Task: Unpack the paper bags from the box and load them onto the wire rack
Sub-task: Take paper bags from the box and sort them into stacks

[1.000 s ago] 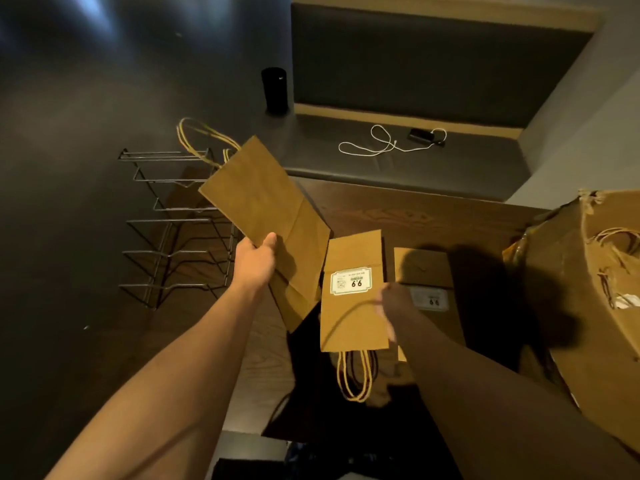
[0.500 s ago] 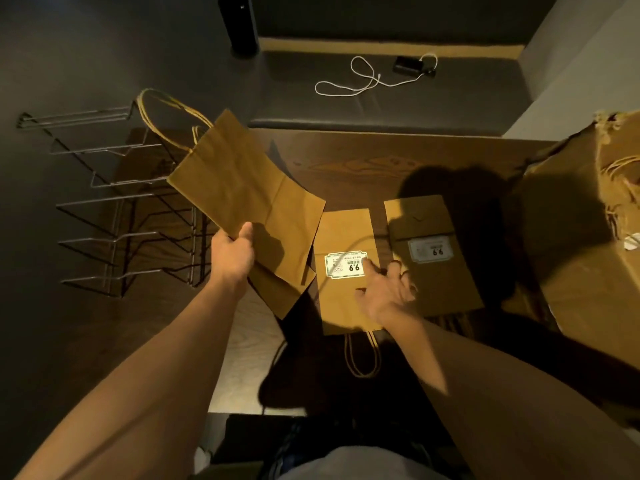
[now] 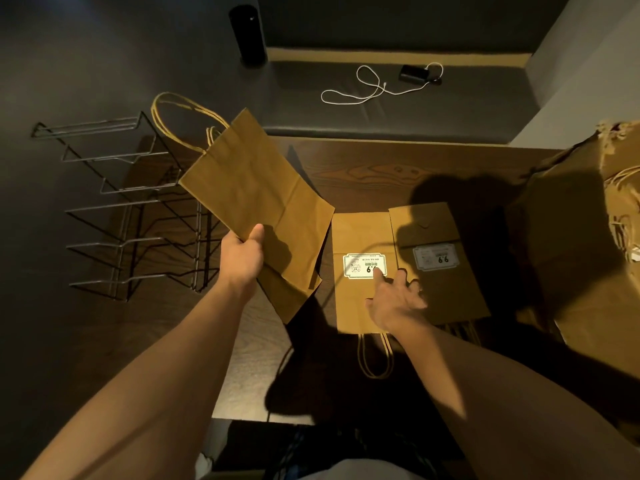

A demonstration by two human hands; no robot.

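Observation:
My left hand (image 3: 242, 259) grips the lower edge of a flat brown paper bag (image 3: 256, 202), held tilted above the table with its cord handles pointing toward the wire rack (image 3: 135, 216) on the left. Two more flat bags lie on the wooden table (image 3: 374, 168): a middle bag (image 3: 356, 299) with a white "9.9" label and a right bag (image 3: 440, 285) partly in shadow. My right hand (image 3: 394, 299) rests on the middle bag, fingers spread by its label. The open cardboard box (image 3: 581, 258) stands at the right, with more bag handles visible inside.
A black cylinder (image 3: 247, 32) stands on the dark bench (image 3: 467, 112) behind the table. A white cable (image 3: 363, 90) and a small black device (image 3: 414, 74) lie on the bench. The rack's wire tiers hold nothing.
My right hand has come down onto the middle bag near its label. The left hand keeps hold of its bag, and the view has tilted downward.

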